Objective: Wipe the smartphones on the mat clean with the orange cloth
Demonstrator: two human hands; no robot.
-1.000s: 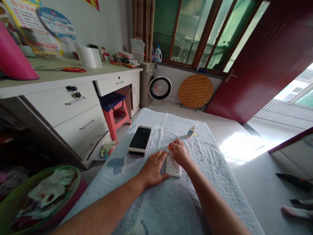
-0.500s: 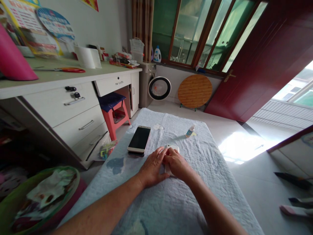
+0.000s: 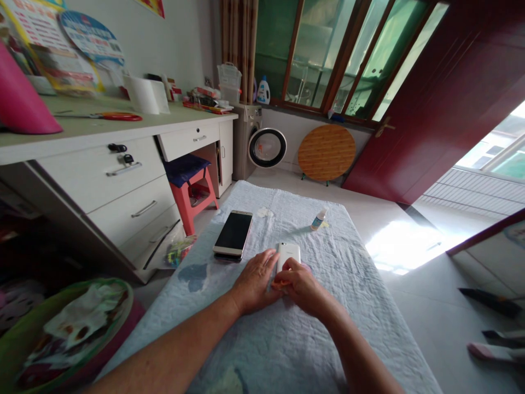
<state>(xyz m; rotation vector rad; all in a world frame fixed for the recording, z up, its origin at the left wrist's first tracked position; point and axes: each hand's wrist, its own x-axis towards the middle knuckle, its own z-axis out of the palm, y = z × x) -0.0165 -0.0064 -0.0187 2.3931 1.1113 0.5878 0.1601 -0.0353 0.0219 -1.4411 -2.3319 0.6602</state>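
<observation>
On the pale blue crumpled towel (image 3: 287,350) spread over the low table, a white rectangular phone-shaped slab (image 3: 289,253) lies near the middle, its near end covered by both hands. The left hand (image 3: 255,283) rests flat and loosely spread against the slab's left edge, holding nothing. The right hand (image 3: 302,284) is curled narrow, its fingertips pinched on a small orange tab (image 3: 278,285) at the slab's near end; how the tab joins the slab is hidden.

Just left and a little farther off lies a gold-edged phone with a black screen (image 3: 233,234), apart from the slab. Farther right stands a small clear bottle with a blue label (image 3: 319,220), and a scrap of clear wrapper (image 3: 264,212) lies at the far side.

Left of the table are a white desk with drawers (image 3: 123,186), a red plastic stool (image 3: 192,194) and, nearest, a green basin of crumpled tissue (image 3: 61,334). A round wooden tabletop (image 3: 327,152) leans on the far wall.
</observation>
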